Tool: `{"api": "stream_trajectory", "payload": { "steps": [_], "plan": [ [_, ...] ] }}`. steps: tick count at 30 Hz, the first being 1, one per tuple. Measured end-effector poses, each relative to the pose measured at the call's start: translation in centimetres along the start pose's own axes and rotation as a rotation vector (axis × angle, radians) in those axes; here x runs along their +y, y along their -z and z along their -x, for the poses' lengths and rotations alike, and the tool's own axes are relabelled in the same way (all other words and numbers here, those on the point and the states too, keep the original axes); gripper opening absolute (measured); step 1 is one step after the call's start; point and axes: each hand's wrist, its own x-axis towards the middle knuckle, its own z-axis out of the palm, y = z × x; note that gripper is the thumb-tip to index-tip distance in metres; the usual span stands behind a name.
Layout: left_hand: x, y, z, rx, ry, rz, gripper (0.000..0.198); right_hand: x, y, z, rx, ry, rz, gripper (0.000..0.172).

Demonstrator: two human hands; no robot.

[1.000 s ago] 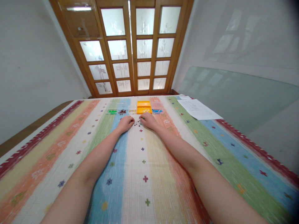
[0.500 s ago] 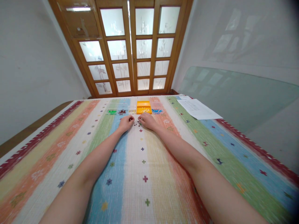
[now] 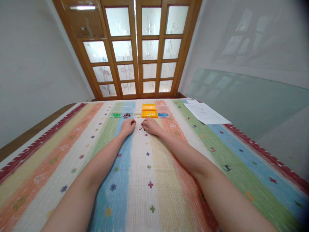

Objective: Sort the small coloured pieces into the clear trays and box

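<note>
Head cam, left hand: the left hand [image 3: 128, 126] is curled in, thumb and fingers nearly together. There's a dark spot by the fingertips, but it's too small for me to tell if it's actually holding a piece.
Head cam, right hand: the right hand [image 3: 151, 126] is palm down with bent fingers, tips low over the cloth. Its own knuckles hide whatever's underneath, so can't tell if it's gripping anything.
Dark bits: a few tiny dark pieces [image 3: 141, 129] on the cloth between the 2 hands, closest to the right. Shape is a blur at this size.
Yellow box: the yellow box [image 3: 149, 106] is open just beyond the right hand, little white pieces [image 3: 151, 114] in its near half.
Clear boxes: see-through, so edges are hard to make out. Green pieces [image 3: 117, 115] and dark red pieces [image 3: 126, 115] left of the yellow box, blue pieces [image 3: 163, 115] right beside it.
Paper: white sheets [image 3: 205, 113] over to the right, writing too small to read.
Counter: the counter [image 3: 166, 167] wears a striped cloth [image 3: 140, 206]; 2 forearms cover chunks of it and get cut off at the bottom.
Backdrop: wood-framed doors [image 3: 138, 64], tops cropped.
</note>
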Motion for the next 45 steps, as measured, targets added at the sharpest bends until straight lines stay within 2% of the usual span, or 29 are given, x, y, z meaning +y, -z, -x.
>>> {"api": "stream_trajectory", "payload": {
  "steps": [6, 17, 20, 25, 28, 30, 33, 39, 45],
  "plan": [
    [0.5, 0.1, 0.1, -0.015, -0.002, -0.015, 0.021, 0.2, -0.9, -0.9, 0.016, -0.106, 0.011, 0.016],
    [0.1, -0.1, 0.1, -0.044, -0.06, -0.022, 0.018, 0.0, -1.0, -2.6, -0.004, -0.166, 0.056, 0.017],
    [-0.4, 0.0, -0.2, -0.105, -0.109, 0.032, 0.018, 1.2, -0.3, -3.1, 0.072, -0.225, 0.019, 0.016],
    [-1.0, 0.7, -0.4, -0.17, -0.204, 0.12, 0.016, 5.0, 0.8, -3.7, 0.226, -0.422, -0.024, 0.021],
    [-0.9, 0.9, -0.4, -0.175, -0.244, 0.112, 0.013, 6.5, 1.0, -3.4, 0.259, -0.54, -0.018, 0.024],
    [-0.7, 0.9, -0.3, -0.171, -0.256, 0.095, 0.012, 6.8, 0.9, -3.1, 0.253, -0.566, -0.006, 0.03],
    [-0.4, 0.8, -0.2, -0.151, -0.246, 0.071, 0.012, 6.1, 0.6, -2.8, 0.249, -0.483, -0.001, 0.033],
    [-0.2, 0.3, -0.2, -0.111, -0.203, 0.079, 0.01, 2.9, 0.1, -2.8, 0.107, -0.158, -0.075, 0.018],
    [-1.0, 0.5, -0.6, 0.043, 0.017, 0.088, 0.013, 1.3, 0.1, -2.4, -0.048, 0.035, -0.144, 0.019]
  ]
}}
